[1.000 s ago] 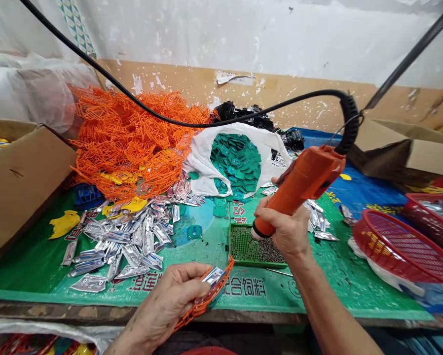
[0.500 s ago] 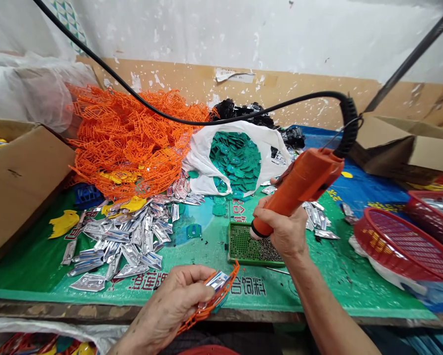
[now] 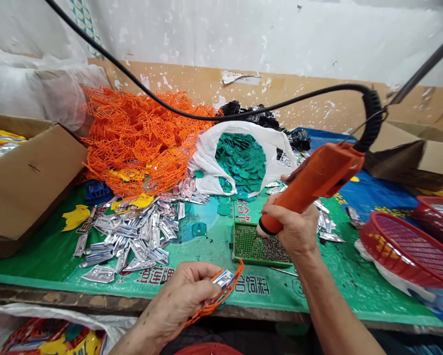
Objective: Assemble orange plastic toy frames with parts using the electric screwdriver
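My right hand (image 3: 297, 227) is wrapped round an orange electric screwdriver (image 3: 313, 180), tilted with its pale tip low over a green tray (image 3: 243, 259). Small dark screws (image 3: 275, 249) lie in the right part of that tray, and rows of holes show on its left. Near the table's front edge, my left hand (image 3: 188, 293) pinches an orange plastic frame (image 3: 236, 281) together with a shiny silver piece (image 3: 223, 279) that lies against it. Part of the frame is hidden behind my fingers.
A heap of silver pieces (image 3: 143, 236) lies left, below piled orange frames (image 3: 143, 133). A white bag (image 3: 203, 153) holds green parts (image 3: 239, 160). Cardboard boxes (image 3: 29, 182) stand on both sides; red baskets (image 3: 410, 246) sit right. A black cable (image 3: 192, 117) arches overhead to the screwdriver.
The view has shifted slightly, so most things appear further right. The screwdriver tip stays over the tray, and my left hand keeps hold of the frame and silver piece.
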Available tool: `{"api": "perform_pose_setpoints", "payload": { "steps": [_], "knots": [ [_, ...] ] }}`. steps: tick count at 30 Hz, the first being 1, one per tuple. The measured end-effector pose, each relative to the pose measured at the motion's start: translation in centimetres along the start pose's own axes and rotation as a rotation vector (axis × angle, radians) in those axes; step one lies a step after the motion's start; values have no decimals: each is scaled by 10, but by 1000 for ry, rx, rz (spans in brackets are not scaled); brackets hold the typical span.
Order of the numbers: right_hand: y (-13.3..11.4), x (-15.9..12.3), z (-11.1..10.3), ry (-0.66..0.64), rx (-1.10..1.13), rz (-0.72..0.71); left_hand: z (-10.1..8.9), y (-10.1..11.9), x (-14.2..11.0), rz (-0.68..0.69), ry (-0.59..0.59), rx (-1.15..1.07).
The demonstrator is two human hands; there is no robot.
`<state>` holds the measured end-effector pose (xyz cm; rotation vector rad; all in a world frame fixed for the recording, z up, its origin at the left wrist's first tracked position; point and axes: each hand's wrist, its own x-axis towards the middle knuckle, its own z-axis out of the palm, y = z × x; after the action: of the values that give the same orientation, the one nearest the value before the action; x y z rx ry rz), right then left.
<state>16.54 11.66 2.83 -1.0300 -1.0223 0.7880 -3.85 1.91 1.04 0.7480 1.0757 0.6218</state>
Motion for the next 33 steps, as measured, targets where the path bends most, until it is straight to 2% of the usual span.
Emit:
{"api": "perform_pose_setpoints", "payload": {
  "steps": [5,9,14,21,33],
  "knots": [
    [-31,-7,2,-68,97,-21,6,3,-2,12,20,63],
    [-62,-27,7,-144,159,45,12,5,0,3,52,71],
    [-85,-55,17,-212,192,91,13,2,1,16,9,36],
    [-85,-68,25,-236,69,94,12,-1,-1,52,-20,42],
    [-77,-70,25,-250,52,91,13,-1,1,38,-10,-1]
  ]
}}
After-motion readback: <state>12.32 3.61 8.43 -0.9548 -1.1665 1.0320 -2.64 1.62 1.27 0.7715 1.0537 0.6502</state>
